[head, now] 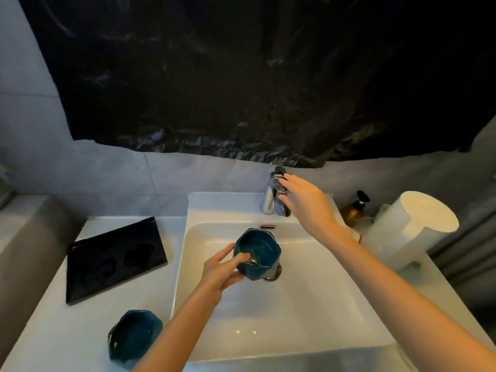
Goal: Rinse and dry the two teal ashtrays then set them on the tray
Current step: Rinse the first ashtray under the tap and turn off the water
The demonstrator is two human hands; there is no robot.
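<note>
A black plastic sheet (241, 76) covers the wall in front of me. Below it is the white sink (308, 304), with the black tray (115, 259) on the counter to its left. My left hand (221, 269) grips the first teal ashtray (261, 251) over the basin by the drain, thumb inside its rim. The second teal ashtray (135, 336) sits on the counter near me, left of the sink. My right hand (306, 202), fingers straight and loosely spread, is at the faucet (271, 197); I cannot tell whether it touches
</note>
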